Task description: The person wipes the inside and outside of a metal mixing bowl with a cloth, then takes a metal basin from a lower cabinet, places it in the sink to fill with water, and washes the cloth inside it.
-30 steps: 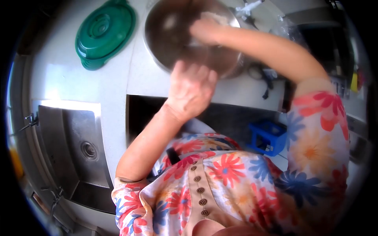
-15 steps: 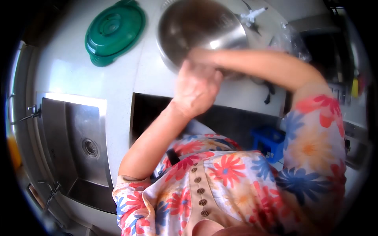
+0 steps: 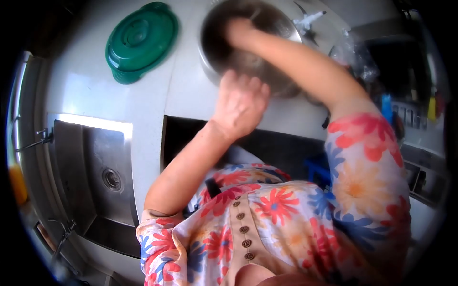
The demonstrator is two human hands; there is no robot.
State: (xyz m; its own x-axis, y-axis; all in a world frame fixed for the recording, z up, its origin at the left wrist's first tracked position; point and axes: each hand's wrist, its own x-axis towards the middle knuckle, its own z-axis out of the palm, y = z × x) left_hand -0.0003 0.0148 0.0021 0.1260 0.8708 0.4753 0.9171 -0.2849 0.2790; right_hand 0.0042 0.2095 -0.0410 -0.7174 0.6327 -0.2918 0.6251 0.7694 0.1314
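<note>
A wide stainless steel bowl point(image 3: 210, 64) stands on the counter in front of me. At its near rim is my left hand point(image 3: 242, 102), knuckles up and fingers curled over the edge. My right hand point(image 3: 240, 34) reaches down inside the bowl, against the far left part of the inner wall. Motion smears its fingers, so their pose is hidden. The inside of the bowl looks dark and blurred, and I cannot make out any contents.
A green oval lid point(image 3: 143, 40) lies on the counter left of the bowl. Further left is a steel sink point(image 3: 107, 157) with taps. A white tool point(image 3: 309, 20) and clear plastic wrap point(image 3: 358, 57) lie to the right. Below the counter stands a blue stool point(image 3: 318, 170).
My right hand has moved from beside my left hand at the near rim to deeper inside the bowl. The bowl sits slightly further right in view. My left hand stays nearly in place.
</note>
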